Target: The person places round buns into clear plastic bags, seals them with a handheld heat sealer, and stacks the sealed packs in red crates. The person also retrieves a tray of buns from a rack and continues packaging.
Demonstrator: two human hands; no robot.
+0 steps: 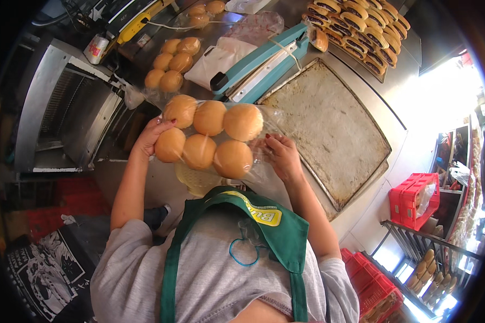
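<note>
- Head view: a clear plastic bag of six round buns [212, 135] was held up in front of the person's chest, between the two hands; the golden buns sat in two rows of three.
- The left hand [153, 135] was gripping the bag's left end, its thumb side near the upper row and its other fingers partly hidden.
- The right hand [281, 155] was closed on the loose film at the bag's right end, thumb and fingers gathered together just beside the last buns.
- Just beyond the bag, a teal impulse sealer [264, 55] stood slantwise on the metal tabletop [364, 91], with a pale cord lying across it.
- A worn rectangular baking tray [334, 129] lay to the right of the sealer, with only stains on its surface.
- Past that tray, dark-filled rolls [361, 33] were packed in rows, and one single roll [319, 41] lay near the sealer's far end.
- To the left of the sealer lay white plastic bags [220, 63], and beside them another bagged batch of buns [172, 63].
- A yellow power strip [132, 30] ran along the upper left, near a red-and-white can [96, 49].
- A red plastic crate [413, 202] stood well apart on the right.
</note>
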